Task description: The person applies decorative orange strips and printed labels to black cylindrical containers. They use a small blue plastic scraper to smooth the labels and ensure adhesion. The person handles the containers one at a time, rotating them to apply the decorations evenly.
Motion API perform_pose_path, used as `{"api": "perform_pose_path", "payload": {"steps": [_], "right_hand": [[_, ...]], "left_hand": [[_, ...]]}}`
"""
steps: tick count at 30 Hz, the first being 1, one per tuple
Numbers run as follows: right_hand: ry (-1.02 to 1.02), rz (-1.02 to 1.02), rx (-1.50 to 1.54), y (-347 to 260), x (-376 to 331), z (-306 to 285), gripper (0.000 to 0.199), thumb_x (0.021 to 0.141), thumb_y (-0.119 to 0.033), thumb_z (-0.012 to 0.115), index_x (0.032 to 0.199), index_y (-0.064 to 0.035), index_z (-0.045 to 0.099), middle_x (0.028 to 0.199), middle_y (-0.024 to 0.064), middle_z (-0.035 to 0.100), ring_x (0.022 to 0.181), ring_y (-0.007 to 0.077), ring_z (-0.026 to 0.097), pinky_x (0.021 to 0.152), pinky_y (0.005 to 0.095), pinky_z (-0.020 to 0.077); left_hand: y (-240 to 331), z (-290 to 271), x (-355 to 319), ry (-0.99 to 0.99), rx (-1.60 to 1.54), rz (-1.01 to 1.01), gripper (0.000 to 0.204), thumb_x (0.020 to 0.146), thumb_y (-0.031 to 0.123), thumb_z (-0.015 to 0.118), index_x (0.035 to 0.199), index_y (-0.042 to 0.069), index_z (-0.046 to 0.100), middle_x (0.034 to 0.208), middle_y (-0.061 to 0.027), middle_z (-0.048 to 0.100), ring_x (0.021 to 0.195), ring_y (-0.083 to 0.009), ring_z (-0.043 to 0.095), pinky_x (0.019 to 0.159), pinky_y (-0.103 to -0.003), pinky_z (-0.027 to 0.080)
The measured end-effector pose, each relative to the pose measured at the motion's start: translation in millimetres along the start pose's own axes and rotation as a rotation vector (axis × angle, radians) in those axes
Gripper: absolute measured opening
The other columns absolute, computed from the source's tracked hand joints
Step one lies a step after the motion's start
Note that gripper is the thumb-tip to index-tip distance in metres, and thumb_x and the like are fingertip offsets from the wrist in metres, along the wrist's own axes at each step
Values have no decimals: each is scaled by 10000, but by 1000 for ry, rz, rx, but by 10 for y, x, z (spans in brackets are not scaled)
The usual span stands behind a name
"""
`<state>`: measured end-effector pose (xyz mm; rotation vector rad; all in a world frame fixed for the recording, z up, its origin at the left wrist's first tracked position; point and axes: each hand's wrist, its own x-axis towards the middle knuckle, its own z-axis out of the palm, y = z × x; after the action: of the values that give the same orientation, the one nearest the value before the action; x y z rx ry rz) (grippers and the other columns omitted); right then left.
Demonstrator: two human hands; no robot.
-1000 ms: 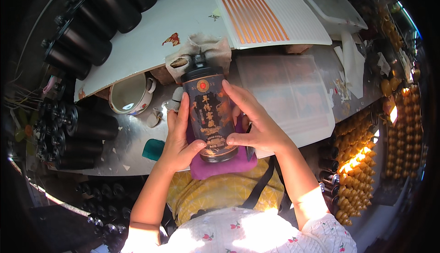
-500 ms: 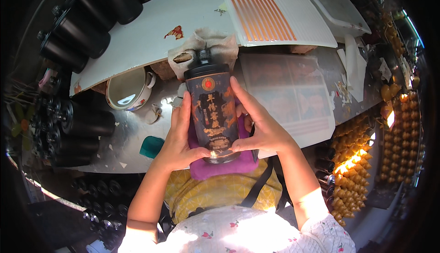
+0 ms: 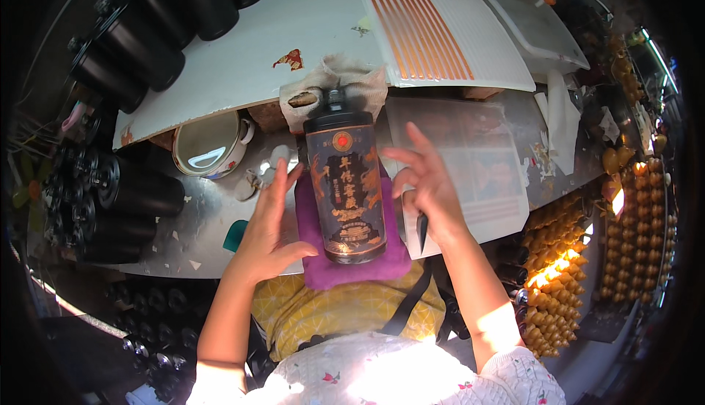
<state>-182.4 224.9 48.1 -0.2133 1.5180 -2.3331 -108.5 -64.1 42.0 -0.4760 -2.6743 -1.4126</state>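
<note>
A black bottle [image 3: 345, 185] with a gold, orange and red decorated front lies on a folded purple cloth [image 3: 396, 258], its capped neck pointing away from me. A stained white rag [image 3: 360, 82] bunches under and around the neck. To its left, my left hand [image 3: 270, 229] stands open, fingers straight and thumb apart, close to the bottle but not gripping it. Off the right side hovers my right hand [image 3: 433, 192], its index finger stretched out and the other fingers curled on a small dark pointed tool [image 3: 421, 233]; the tool's upper part is hidden in the palm.
Several black bottles [image 3: 194, 1] line the back left, with more stacked at left [image 3: 139, 185]. A white enamel pot [image 3: 209, 140] sits under the raised white board [image 3: 242, 60]. An orange-striped sheet [image 3: 418, 30] and a translucent sheet [image 3: 470, 155] lie right. Gold caps [image 3: 551, 295] hang lower right.
Both hands have let go of the bottle's sides and drawn apart, left hand leftward, right hand rightward. The bottle stays on the purple cloth. The whole view has shifted slightly.
</note>
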Motion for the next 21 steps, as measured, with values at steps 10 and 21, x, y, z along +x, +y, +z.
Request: {"api": "perform_pose_path", "payload": {"steps": [10,21], "right_hand": [[-128,-134,-585,-533,-435,386,509,872,-25,694,1350,-82,532,1162,74,644,1036,169,638,935,326,490],[-226,-992,-1102,-606,495,711,155,801,-105,733,947,-88,685,846,37,693,713,224,652,600,334,496]], "left_hand": [[325,-424,-477,-107,572,-213,586,771,162,772,1322,66,596,1159,-180,582,1134,-401,514,998,-485,414],[409,-557,-555,-149,444,-358,533,731,96,807,1224,35,613,1110,-181,567,1030,-378,542,895,-413,469]]}}
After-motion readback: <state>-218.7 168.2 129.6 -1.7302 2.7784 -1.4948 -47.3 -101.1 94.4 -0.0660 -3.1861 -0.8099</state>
